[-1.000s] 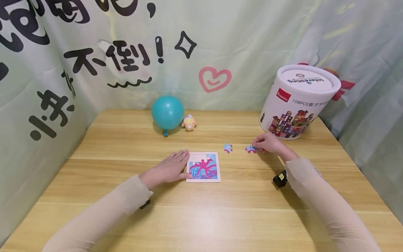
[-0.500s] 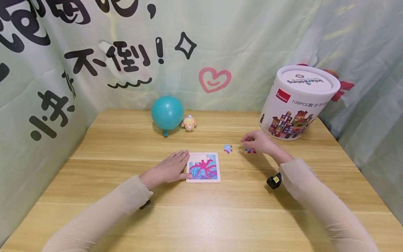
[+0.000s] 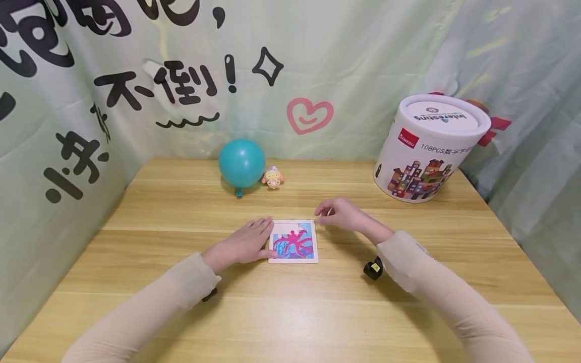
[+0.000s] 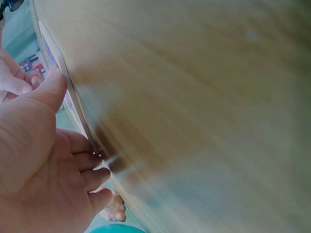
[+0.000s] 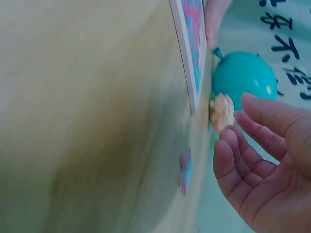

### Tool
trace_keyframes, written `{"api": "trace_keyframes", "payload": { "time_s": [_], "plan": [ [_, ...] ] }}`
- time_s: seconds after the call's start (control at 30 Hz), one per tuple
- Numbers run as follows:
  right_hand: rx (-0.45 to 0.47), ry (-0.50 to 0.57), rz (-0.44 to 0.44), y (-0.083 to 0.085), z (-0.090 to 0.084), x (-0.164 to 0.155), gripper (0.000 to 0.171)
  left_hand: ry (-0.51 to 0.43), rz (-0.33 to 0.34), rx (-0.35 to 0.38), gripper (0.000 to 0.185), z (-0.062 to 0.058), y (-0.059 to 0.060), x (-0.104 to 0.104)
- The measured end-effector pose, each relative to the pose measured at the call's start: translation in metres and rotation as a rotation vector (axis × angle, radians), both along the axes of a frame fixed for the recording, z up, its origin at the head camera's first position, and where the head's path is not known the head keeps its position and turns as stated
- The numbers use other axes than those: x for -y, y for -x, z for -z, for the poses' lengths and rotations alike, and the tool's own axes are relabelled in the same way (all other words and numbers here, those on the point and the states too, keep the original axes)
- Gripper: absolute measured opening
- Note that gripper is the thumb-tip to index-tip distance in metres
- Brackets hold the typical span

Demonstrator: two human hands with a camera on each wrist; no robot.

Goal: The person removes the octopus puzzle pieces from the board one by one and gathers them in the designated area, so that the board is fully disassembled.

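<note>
In the head view, a square octopus jigsaw puzzle [image 3: 294, 247] lies flat in a pale frame, with a bare patch along its far left part. My left hand [image 3: 247, 242] rests at the frame's left side, fingers extended and thumb near the lower corner. Beyond the frame's far right corner, my right hand [image 3: 342, 214] hovers with loosely bent fingers. The right wrist view shows a gap between thumb and fingers of that hand [image 5: 265, 155], with nothing seen in it. A loose puzzle piece [image 5: 186, 172] lies on the table below; the hand hides the loose pieces in the head view.
A teal balloon [image 3: 242, 163] and a small figurine [image 3: 273, 177] stand behind the puzzle on the wooden table [image 3: 290, 312]. At the back right is a large white tub [image 3: 428, 151]. A printed curtain [image 3: 363, 60] hangs behind.
My right hand has moved left from the right-hand loose piece towards the frame, now covering the spots where the loose pieces lay. The left hand and frame have stayed put.
</note>
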State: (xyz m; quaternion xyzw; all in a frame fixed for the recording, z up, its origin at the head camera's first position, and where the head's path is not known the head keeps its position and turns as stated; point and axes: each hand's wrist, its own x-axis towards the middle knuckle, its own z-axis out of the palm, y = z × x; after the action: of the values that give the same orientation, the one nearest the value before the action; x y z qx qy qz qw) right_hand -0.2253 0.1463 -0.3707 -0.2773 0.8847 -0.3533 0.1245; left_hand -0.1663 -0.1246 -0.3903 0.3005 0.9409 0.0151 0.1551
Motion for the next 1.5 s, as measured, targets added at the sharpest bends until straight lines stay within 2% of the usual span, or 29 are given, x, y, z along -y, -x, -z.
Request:
{"api": "trace_keyframes", "payload": {
  "time_s": [0.27,0.47,0.8,1.07,1.27,1.5],
  "plan": [
    [0.033,-0.012,-0.099,-0.005,0.009,0.023,0.012,-0.003,-0.003,-0.001,0.083,0.001,0.0,0.0],
    [0.001,-0.067,-0.161,-0.005,0.016,0.033,0.009,-0.004,0.003,-0.003,0.083,0.001,0.001,0.001],
    [-0.033,-0.153,-0.134,-0.008,0.017,0.038,0.01,0.002,0.001,0.003,0.083,0.001,0.001,0.0],
    [-0.028,-0.136,-0.108,-0.009,0.016,0.038,0.013,0.009,0.003,0.004,0.083,0.001,0.001,0.0],
    [-0.022,-0.123,-0.07,-0.01,0.012,0.035,0.026,0.009,0.0,0.009,0.084,0.001,0.001,0.0],
    [-0.019,-0.041,-0.078,-0.01,0.009,0.026,0.022,0.011,0.002,0.001,0.083,0.0,0.001,0.0]
  ]
}}
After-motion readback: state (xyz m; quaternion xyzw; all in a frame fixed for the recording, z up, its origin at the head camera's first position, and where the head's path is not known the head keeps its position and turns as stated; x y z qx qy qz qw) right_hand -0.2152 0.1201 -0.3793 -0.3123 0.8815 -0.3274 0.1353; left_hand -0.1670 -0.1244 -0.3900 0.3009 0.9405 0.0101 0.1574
